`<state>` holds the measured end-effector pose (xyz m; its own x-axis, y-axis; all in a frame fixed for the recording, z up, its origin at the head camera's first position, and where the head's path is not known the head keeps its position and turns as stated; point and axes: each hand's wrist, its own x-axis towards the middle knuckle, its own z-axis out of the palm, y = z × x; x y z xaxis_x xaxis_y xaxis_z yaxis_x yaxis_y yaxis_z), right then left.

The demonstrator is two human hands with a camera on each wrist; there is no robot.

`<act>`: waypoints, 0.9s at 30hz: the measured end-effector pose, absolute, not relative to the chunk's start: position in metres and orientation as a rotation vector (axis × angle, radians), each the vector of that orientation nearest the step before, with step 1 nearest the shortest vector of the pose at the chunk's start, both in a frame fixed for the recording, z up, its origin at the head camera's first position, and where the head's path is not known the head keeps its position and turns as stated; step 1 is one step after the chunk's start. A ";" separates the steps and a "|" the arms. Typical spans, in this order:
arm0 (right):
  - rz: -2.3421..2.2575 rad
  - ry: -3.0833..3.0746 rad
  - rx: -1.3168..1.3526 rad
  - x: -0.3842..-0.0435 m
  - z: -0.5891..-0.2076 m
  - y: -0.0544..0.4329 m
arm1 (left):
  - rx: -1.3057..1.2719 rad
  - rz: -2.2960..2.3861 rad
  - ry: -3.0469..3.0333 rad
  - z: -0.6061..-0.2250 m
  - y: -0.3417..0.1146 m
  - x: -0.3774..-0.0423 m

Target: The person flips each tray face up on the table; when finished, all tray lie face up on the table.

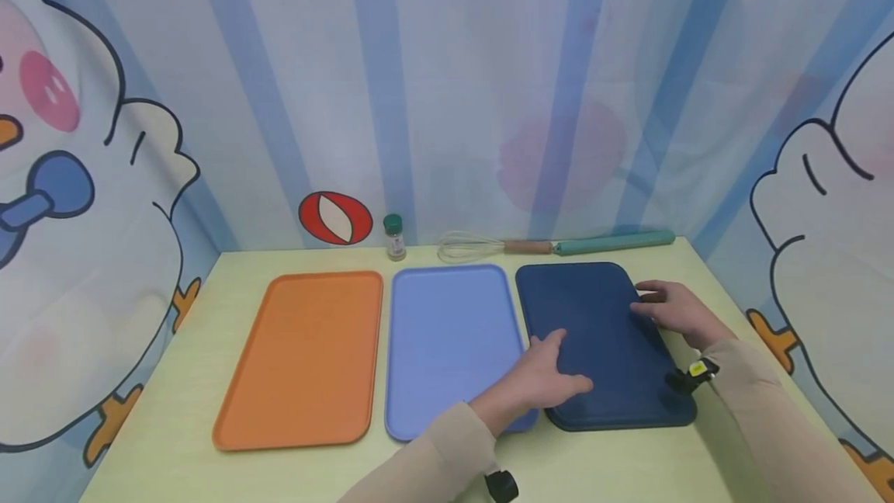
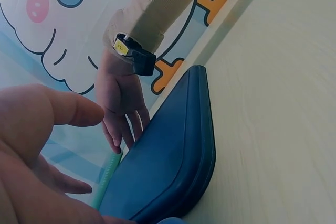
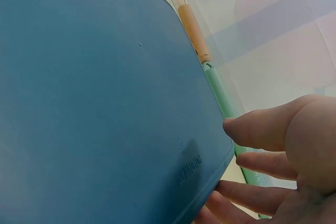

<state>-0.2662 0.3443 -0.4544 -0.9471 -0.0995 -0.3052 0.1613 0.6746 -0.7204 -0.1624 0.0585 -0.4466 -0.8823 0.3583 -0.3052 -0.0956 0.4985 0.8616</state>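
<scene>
A dark blue tray lies on the table at the right. My left hand, thumb and fingers spread, is over its left edge, overlapping the light blue tray in the head view. In the left wrist view, the left hand holds nothing and the dark tray's rounded edge is beside it. My right hand is at the dark tray's far right edge. From the right wrist, its thumb and extended fingers show right at the tray's corner, the fingertips partly hidden behind the rim.
An orange tray lies at the left. Along the table's back edge are a small green-capped jar, a whisk with a wooden handle and a green cylindrical stick. A printed fabric backdrop rises directly behind.
</scene>
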 end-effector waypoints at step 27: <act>-1.285 2.426 0.136 -0.273 -0.451 0.348 | 0.263 1.322 2.325 -0.449 0.061 -0.164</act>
